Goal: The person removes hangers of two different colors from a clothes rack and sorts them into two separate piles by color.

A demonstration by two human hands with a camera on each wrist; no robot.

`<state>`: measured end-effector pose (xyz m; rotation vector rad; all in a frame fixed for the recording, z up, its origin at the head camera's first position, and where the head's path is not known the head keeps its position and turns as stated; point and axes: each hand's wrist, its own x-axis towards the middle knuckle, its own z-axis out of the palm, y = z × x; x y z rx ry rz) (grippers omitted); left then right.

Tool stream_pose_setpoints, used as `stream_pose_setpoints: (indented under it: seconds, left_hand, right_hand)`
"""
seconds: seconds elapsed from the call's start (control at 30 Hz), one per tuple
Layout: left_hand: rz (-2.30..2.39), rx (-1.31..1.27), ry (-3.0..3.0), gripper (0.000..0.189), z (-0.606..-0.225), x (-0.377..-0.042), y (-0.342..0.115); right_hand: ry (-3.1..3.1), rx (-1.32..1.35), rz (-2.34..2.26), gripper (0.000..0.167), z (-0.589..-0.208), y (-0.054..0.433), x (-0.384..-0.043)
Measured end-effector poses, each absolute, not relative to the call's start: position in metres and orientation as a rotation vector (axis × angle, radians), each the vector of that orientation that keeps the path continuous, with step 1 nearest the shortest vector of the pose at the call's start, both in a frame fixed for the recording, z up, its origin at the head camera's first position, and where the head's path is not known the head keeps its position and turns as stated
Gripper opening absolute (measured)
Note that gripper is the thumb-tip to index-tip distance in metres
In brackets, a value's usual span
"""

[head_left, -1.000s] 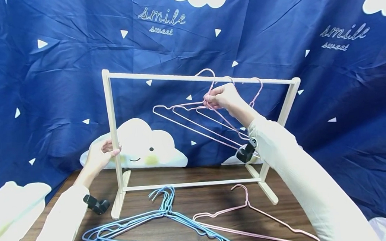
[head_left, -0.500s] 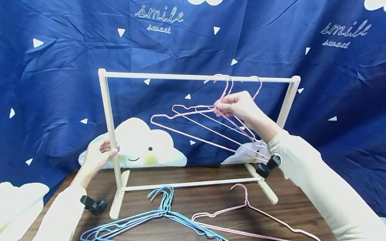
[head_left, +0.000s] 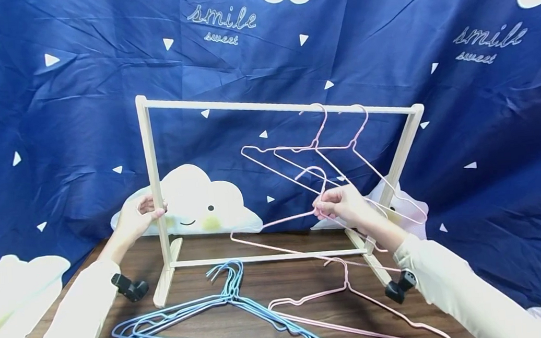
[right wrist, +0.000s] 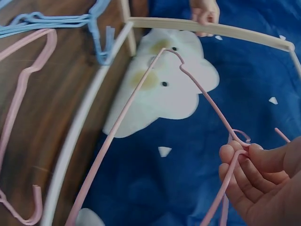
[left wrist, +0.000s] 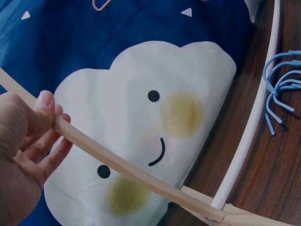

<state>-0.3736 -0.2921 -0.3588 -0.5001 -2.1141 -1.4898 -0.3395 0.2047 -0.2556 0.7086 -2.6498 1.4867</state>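
Observation:
My right hand [head_left: 348, 205] pinches a pink wire hanger [head_left: 316, 168] at its neck, below the rack's top bar [head_left: 247, 106] and in front of the rack. That hanger's hook is free of the bar; its shoulder [right wrist: 207, 97] spreads out in the right wrist view. Two more pink hangers hang on the bar, one by its hook [head_left: 320, 129] near the held one, the other [head_left: 361, 128] farther right. With thumb on one side and fingers on the other, my left hand [head_left: 135, 220] grips the wooden rack's left post [left wrist: 94, 147].
Several blue hangers [head_left: 233, 299] lie stacked on the dark wooden table [head_left: 264, 284] in front of the rack. Pink hangers [head_left: 346, 284] lie to their right; how many is hard to tell. A blue cloth [head_left: 103, 70] with white clouds hangs behind.
My right hand has moved right, then down, lifting the pink hanger's hook away from the bar and lowering it in front of the rack. The left hand stays on the post.

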Motion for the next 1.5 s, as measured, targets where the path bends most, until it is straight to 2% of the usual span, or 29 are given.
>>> stream_pose_setpoints:
  seconds: [0.5, 0.77, 1.07, 1.27, 1.5]
  left_hand:
    - [-1.487, -0.451, -2.153, 0.038, -0.359, -0.376, -0.292]
    - [-1.451, -0.445, -2.173, 0.04, -0.359, -0.377, -0.294]
    - [-1.438, -0.452, -2.172, 0.041, -0.359, -0.376, -0.294]
    - [-1.448, -0.452, -2.169, 0.041, -0.359, -0.376, -0.293]
    - [-1.45, -0.445, -2.176, 0.041, -0.358, -0.375, -0.293]
  right_hand:
    - [-2.753, 0.641, 1.533, 0.016, -0.336, 0.242, -0.329]
    - [-2.771, 0.521, 1.744, 0.018, -0.361, 0.26, -0.331]
    - [-2.931, 0.415, 1.69, 0.018, -0.388, 0.285, -0.342]
    - [-3.009, 0.362, 1.811, 0.021, -0.411, 0.304, -0.352]
    - [-3.025, 0.283, 1.805, 0.018, -0.429, 0.309, -0.356]
